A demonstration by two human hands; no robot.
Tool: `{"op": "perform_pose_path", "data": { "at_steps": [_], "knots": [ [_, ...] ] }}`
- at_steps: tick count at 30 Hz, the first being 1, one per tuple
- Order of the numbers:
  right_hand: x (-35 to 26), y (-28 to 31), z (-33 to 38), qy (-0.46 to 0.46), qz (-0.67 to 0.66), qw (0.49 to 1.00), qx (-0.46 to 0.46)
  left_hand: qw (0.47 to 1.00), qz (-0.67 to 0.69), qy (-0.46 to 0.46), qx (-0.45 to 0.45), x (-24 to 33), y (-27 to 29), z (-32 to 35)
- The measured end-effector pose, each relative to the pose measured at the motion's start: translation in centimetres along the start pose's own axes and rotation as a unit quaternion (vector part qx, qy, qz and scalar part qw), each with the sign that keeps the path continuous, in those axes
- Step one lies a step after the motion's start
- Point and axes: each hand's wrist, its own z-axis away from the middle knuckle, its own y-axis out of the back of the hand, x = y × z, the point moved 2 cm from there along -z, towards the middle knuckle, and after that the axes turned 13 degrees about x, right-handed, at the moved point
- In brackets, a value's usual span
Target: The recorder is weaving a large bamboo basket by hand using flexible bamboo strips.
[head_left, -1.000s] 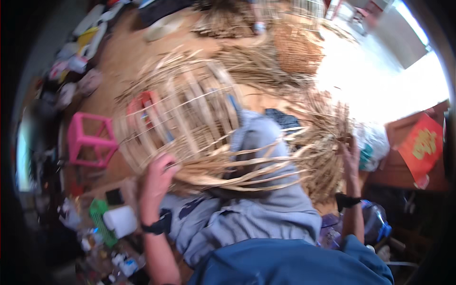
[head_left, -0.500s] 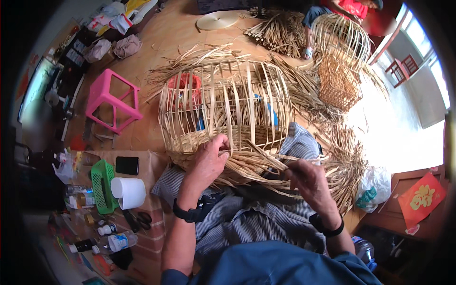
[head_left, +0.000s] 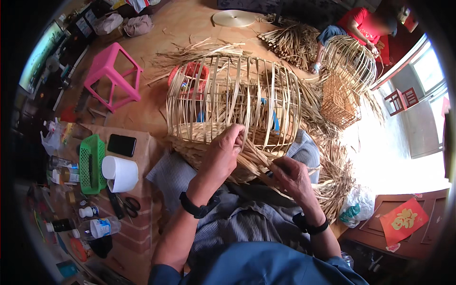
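Observation:
On my lap rests a half-woven basket (head_left: 190,151) on its side, its lower band woven of pale dried strips and its long stakes standing bare. My left hand (head_left: 219,156) is closed at the edge of the weave, fingertips pinched around a stake and strip there. Close to its right, my right hand (head_left: 290,175) grips a bunch of dried straw strips (head_left: 254,159) that runs between the two hands. The strips' ends trail below the right hand. The exact hold of the fingertips is partly hidden.
At left, a cloth-covered surface bears a green basket (head_left: 84,164), white container (head_left: 124,178), phone (head_left: 121,145), scissors (head_left: 130,205) and bottles. A pink stool (head_left: 107,71) stands beyond. Straw heaps (head_left: 289,45) lie behind and right. A co-worker (head_left: 358,23) handles another frame (head_left: 351,57).
My right hand has come left and closer to my left hand, drawing the strips in. The left hand stays at the weave's edge. The view has shifted slightly.

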Motion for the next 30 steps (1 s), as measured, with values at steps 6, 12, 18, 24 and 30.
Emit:
{"op": "perform_pose_path", "data": {
  "at_steps": [6,12,18,24,30],
  "knots": [
    [0.9,-0.5,-0.6,0.146,0.049,0.988,0.030,0.996,-0.055,-0.057,0.043,-0.5,0.6,0.7],
    [1.9,-0.4,-0.4,0.241,0.118,0.960,0.076,0.994,-0.076,-0.071,0.027,-0.5,1.3,1.0],
    [1.3,-0.2,-0.5,0.355,0.229,0.902,0.087,0.937,-0.263,-0.228,0.009,1.7,1.9,1.5],
    [0.2,0.2,-0.9,0.357,0.316,0.869,0.133,0.909,-0.322,-0.263,-0.021,3.6,1.3,1.1],
    [1.3,0.0,-2.2,0.316,0.359,0.878,0.028,0.935,-0.316,-0.133,-0.093,3.8,0.0,0.4]
  ]
}}
